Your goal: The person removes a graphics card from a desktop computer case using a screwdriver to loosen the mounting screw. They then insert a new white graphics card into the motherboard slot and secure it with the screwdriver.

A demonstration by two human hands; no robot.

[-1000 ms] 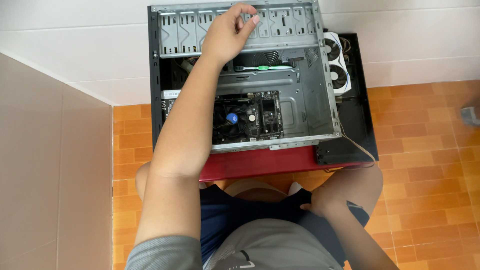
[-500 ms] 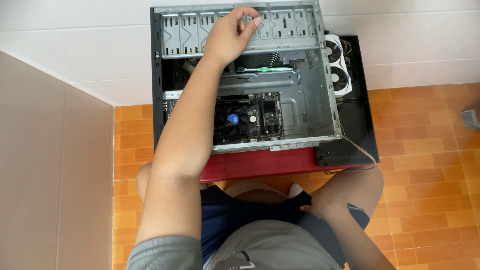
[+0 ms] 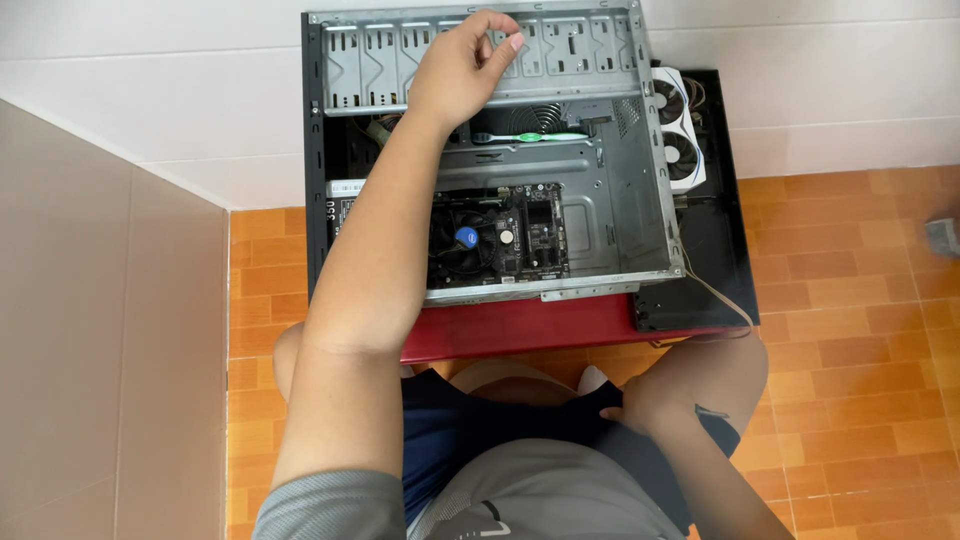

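Orange floor tiles (image 3: 850, 330) surround the open computer case (image 3: 610, 200) lying flat for access. My left hand (image 3: 462, 70) pinches its drive cage (image 3: 570, 45); my right hand (image 3: 640, 410) rests loosely closed on my thigh.

A home floor corner: orange floor tiles (image 3: 860, 330), white tiled wall (image 3: 200, 90).

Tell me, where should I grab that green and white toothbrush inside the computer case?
Take the toothbrush by the middle of its handle, coming straight down from above. It lies flat and sideways on the case floor below the drive cage, bristle end at the left near the left hand, so probably the right half is freer to pinch.
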